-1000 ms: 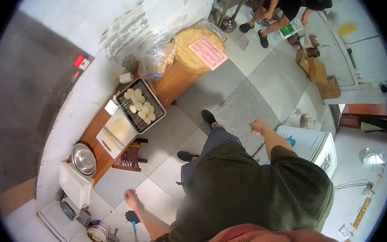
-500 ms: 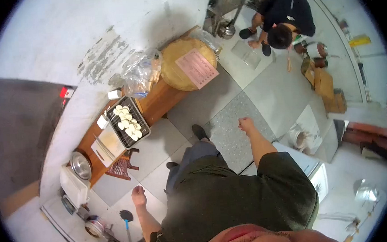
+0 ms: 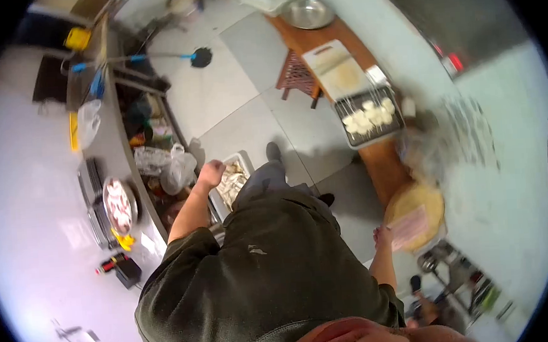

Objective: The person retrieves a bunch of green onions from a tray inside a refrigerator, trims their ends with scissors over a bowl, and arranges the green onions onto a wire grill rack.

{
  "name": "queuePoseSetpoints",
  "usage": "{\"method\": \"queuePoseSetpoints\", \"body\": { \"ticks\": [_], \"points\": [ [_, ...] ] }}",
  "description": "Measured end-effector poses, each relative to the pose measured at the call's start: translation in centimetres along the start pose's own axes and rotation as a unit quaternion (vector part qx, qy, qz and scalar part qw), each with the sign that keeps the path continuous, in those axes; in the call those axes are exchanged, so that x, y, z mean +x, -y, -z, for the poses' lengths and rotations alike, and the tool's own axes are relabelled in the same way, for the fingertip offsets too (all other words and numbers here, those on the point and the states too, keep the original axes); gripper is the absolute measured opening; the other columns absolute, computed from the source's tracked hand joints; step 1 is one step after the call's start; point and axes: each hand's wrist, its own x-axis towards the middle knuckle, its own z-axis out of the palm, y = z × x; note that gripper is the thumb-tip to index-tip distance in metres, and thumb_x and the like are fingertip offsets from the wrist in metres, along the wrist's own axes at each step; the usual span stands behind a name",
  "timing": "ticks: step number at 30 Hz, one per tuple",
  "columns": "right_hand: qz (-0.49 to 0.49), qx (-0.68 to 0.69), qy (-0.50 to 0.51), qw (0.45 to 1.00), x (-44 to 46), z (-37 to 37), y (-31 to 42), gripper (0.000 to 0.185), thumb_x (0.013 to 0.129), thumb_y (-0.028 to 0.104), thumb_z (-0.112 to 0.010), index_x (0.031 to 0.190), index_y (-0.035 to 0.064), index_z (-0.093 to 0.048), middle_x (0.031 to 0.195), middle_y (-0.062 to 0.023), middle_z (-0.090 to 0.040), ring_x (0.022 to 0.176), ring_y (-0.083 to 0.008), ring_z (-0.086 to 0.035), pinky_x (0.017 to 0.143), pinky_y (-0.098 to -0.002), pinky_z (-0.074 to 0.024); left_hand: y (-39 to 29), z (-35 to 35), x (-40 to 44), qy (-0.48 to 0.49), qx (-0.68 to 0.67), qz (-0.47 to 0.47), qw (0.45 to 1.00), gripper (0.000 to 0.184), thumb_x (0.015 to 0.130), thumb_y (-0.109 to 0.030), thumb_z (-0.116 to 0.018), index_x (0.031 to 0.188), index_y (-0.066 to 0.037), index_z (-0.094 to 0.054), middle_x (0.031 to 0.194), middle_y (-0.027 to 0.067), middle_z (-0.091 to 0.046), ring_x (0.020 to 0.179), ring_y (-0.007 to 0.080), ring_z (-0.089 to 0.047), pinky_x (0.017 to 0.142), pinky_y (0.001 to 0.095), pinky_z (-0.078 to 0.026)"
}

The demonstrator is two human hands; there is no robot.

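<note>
My left hand [image 3: 211, 174] is raised with its fingers curled in, and I see nothing held in it. Beneath and just right of it, a white tub [image 3: 243, 155] holds pale, elongated pieces I cannot name. My right hand [image 3: 383, 236], slightly blurred, is loosely closed beside a round, yellowish board [image 3: 432, 208]. A pink printed sheet [image 3: 409, 226] lies on that board, close to my right knuckles; whether they touch I cannot tell. No object shows in that hand.
On the wooden bench [image 3: 384, 170] are a rack tray [image 3: 375, 138] of white round slices, a cutting board [image 3: 337, 73] and a steel basin [image 3: 307, 12]. Left stands a counter [image 3: 114, 149] with a bowl of pinkish pieces [image 3: 119, 205]. Another person's foot [image 3: 416, 282] shows lower right.
My body has turned around: the bench, formerly on my left, is now on my right. The counter has come into view on my left. Both hands stay curled.
</note>
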Motion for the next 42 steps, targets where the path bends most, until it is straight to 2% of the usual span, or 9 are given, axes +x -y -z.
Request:
{"method": "queuePoseSetpoints", "body": {
  "ticks": [9,12,16,27,30,32,33,40,42],
  "points": [
    [0.107,-0.149,0.073,0.980,-1.1,-27.9,18.1,0.020,0.090,0.018,-0.059,0.083,-0.0005,-0.057,0.063,-0.0053,-0.054,0.052,-0.0151,-0.051,0.044,-0.0297,-0.0388,22.5,1.7,-2.2,-0.093,-0.041,0.094,0.990,0.034,0.086,-0.033,-0.054,0.090,-0.002,-0.068,0.094,0.0245,-0.066,0.088,0.0424,-0.063,0.082,0.0451,-0.050],
    [0.128,-0.206,0.130,0.961,-3.7,-39.7,20.3,0.022,0.091,0.018,-0.059,0.090,-0.0038,-0.059,0.071,-0.0071,-0.058,0.056,-0.0156,-0.054,0.046,-0.0295,-0.0406,26.1,3.8,2.9,-0.102,-0.164,0.271,0.943,0.035,0.087,-0.033,-0.053,0.099,-0.003,-0.067,0.098,0.0240,-0.066,0.089,0.0419,-0.063,0.085,0.0449,-0.049],
    [0.164,-0.300,0.195,0.919,-7.6,-51.7,24.2,0.028,0.089,0.020,-0.060,0.099,-0.0062,-0.060,0.088,-0.0099,-0.062,0.066,-0.0152,-0.059,0.053,-0.0278,-0.0443,25.2,10.6,12.2,-0.097,-0.217,0.259,0.936,0.041,0.086,-0.036,-0.055,0.101,0.000,-0.067,0.090,0.0232,-0.067,0.090,0.0393,-0.064,0.082,0.0409,-0.050],
    [0.051,-0.385,0.115,0.914,-2.0,-79.2,37.3,0.017,0.091,0.021,-0.056,0.085,0.0063,-0.059,0.062,-0.0047,-0.051,0.043,-0.0168,-0.046,0.038,-0.0319,-0.0324,24.7,31.9,32.4,-0.178,-0.287,0.299,0.893,0.042,0.087,-0.033,-0.059,0.109,0.003,-0.063,0.098,0.0221,-0.067,0.089,0.0321,-0.067,0.080,0.0383,-0.051],
    [0.295,-0.558,0.165,0.758,8.4,-88.3,41.6,0.023,0.089,0.031,-0.062,0.090,0.0080,-0.061,0.066,-0.0043,-0.058,0.056,-0.0190,-0.057,0.049,-0.0378,-0.0448,27.4,35.3,35.8,-0.200,-0.345,0.321,0.859,0.040,0.086,-0.033,-0.059,0.107,0.001,-0.064,0.096,0.0200,-0.069,0.090,0.0326,-0.067,0.080,0.0383,-0.051],
    [0.380,-0.620,0.151,0.670,-8.4,-100.1,48.2,0.030,0.086,0.031,-0.061,0.085,0.0008,-0.064,0.070,-0.0096,-0.060,0.066,-0.0214,-0.060,0.059,-0.0406,-0.0464,30.3,37.9,39.3,-0.206,-0.251,0.314,0.892,0.037,0.086,-0.034,-0.059,0.104,-0.002,-0.066,0.097,0.0209,-0.068,0.090,0.0352,-0.066,0.080,0.0403,-0.051],
    [0.278,-0.581,0.144,0.752,-15.4,-105.7,50.6,0.028,0.090,0.023,-0.058,0.100,-0.0034,-0.061,0.080,-0.0087,-0.062,0.067,-0.0164,-0.055,0.060,-0.0354,-0.0456,30.1,41.5,41.0,-0.205,-0.217,0.305,0.905,0.037,0.086,-0.034,-0.058,0.103,-0.002,-0.066,0.099,0.0216,-0.067,0.092,0.0360,-0.065,0.081,0.0409,-0.051],
    [0.401,-0.379,0.219,0.805,-22.2,-123.1,56.2,0.035,0.091,0.026,-0.058,0.109,-0.0039,-0.062,0.091,-0.0065,-0.065,0.078,-0.0120,-0.058,0.070,-0.0280,-0.0456,37.4,62.6,63.4,-0.191,0.176,0.188,0.947,0.031,0.083,-0.033,-0.060,0.094,-0.004,-0.064,0.102,0.0168,-0.064,0.101,0.0353,-0.059,0.087,0.0469,-0.046],
    [0.383,-0.508,0.177,0.751,-23.8,-123.8,55.6,0.032,0.092,0.023,-0.056,0.109,-0.0040,-0.062,0.093,-0.0103,-0.067,0.086,-0.0165,-0.062,0.078,-0.0284,-0.0471,40.6,67.4,69.8,-0.279,0.315,0.079,0.904,0.030,0.081,-0.030,-0.061,0.098,-0.005,-0.062,0.111,0.0133,-0.060,0.111,0.0314,-0.051,0.095,0.0463,-0.039]
  ]
}}
